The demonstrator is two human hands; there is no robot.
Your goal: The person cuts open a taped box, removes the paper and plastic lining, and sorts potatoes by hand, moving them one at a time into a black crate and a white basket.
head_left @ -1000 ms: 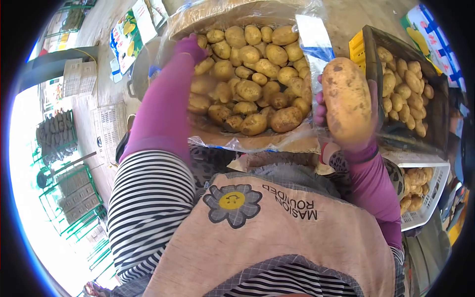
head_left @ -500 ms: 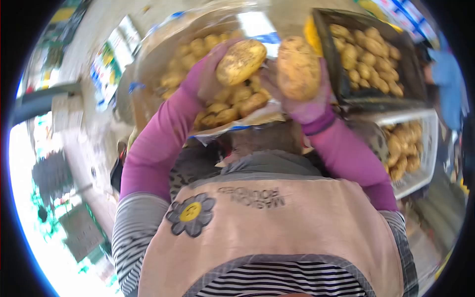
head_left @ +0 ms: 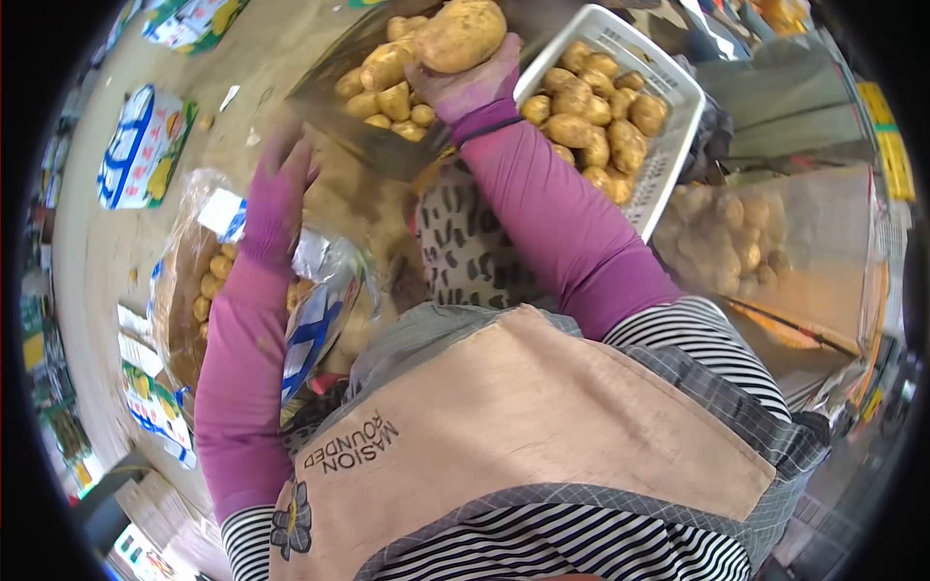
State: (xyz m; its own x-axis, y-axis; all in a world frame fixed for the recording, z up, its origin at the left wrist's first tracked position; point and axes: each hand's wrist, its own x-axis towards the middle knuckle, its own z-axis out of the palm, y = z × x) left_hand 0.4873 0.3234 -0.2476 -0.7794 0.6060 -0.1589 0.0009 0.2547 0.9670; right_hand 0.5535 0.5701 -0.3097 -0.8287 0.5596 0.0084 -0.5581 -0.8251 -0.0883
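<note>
My right hand (head_left: 484,81), in a purple glove, grips a large potato (head_left: 461,37) from below. It is above a dark crate (head_left: 378,153) that has several potatoes (head_left: 389,101) in it. My left hand (head_left: 279,184), somewhat blurred, is out to the left with its fingers apart and nothing visible in them. Below that hand, partly behind my left sleeve, stands a plastic-lined box (head_left: 172,315) of potatoes.
Right of the dark crate is a white plastic crate (head_left: 684,153) full of potatoes. Farther right, more potatoes (head_left: 741,237) show through clear plastic. A printed carton (head_left: 145,145) lies on the floor at the left.
My view has swung right, toward the crates. The potato has gone from my left hand, which is now apart from the right. My right hand has carried its potato over the dark crate.
</note>
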